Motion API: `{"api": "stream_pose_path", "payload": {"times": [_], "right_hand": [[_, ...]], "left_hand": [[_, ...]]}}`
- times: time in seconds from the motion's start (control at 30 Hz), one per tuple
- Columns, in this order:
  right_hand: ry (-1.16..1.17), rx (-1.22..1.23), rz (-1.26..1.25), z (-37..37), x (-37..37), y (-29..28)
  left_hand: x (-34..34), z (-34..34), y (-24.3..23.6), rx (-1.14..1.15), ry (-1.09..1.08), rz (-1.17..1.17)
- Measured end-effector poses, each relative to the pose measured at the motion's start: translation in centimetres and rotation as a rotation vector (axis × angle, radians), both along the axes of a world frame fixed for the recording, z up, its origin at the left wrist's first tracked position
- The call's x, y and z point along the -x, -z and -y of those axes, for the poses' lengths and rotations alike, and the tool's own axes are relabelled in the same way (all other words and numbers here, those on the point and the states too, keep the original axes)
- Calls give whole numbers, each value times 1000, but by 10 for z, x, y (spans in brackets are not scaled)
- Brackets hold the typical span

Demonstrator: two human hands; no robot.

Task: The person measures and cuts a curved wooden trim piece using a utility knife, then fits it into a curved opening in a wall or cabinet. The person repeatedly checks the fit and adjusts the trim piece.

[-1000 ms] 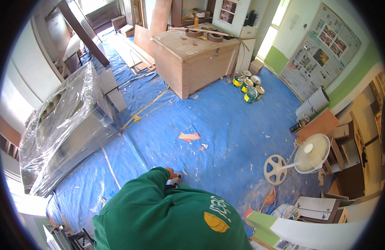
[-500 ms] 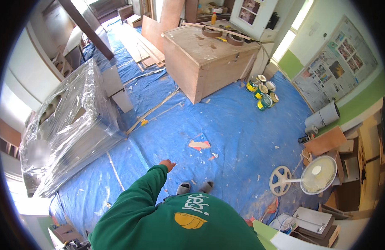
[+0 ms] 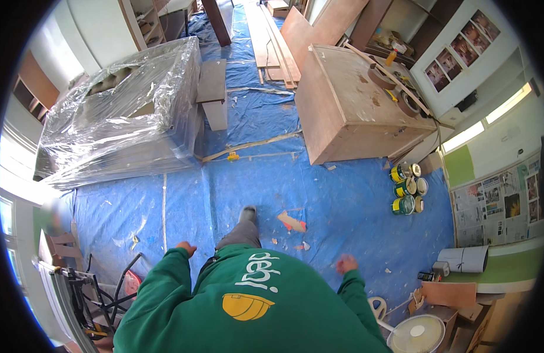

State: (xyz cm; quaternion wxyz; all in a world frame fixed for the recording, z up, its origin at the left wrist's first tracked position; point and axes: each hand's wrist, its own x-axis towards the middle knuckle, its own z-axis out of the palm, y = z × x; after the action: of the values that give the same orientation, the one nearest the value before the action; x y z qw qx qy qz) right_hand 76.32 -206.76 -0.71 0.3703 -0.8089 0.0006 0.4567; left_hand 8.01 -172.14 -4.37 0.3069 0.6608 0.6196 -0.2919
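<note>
My left hand (image 3: 186,249) hangs beside my body over the blue floor sheeting (image 3: 242,182), its fingers loosely curled with nothing visible in them. On the other side my right hand (image 3: 346,264) is held out from my green sweatshirt, also loosely curled and apart from any object. It is slightly blurred. One foot in a grey sock (image 3: 248,212) steps forward on the sheeting; the other is hidden under my body. Closest to that foot lies a torn tan and red scrap (image 3: 291,222).
A plastic-wrapped piece of furniture (image 3: 130,117) stands ahead left, beside a small cabinet (image 3: 213,94). A wooden chest (image 3: 360,112) bears tape rolls. Several paint cans (image 3: 405,188) sit to its right. Boards (image 3: 272,47) lie far ahead; a fan (image 3: 416,333) and folded metal frame (image 3: 107,297) are near me.
My view has swung to the right and I have stepped forward. The wrapped furniture and chest appear closer. My right hand has come into view; my left has drawn back toward my side.
</note>
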Motion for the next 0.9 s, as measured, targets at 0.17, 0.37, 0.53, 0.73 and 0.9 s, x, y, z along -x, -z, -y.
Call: {"api": "stream_pose_path", "payload": {"times": [0.17,0.37,0.53,0.73,0.9], "right_hand": [[-126,-29,194,-188,-55,-29],[-518,454,-18,-306,-44,-24],[-250,375,-44,-381,-47,-37],[-309,218,-105,-512,-102,-22],[-912,51,166,-677,-163,18]], "left_hand": [[2,-33,45,211,17,-51],[-66,-196,40,190,-67,136],[-166,-382,-4,-182,-64,354],[-311,-565,-87,-28,-341,516],[-357,-626,-100,22,-265,420]]}}
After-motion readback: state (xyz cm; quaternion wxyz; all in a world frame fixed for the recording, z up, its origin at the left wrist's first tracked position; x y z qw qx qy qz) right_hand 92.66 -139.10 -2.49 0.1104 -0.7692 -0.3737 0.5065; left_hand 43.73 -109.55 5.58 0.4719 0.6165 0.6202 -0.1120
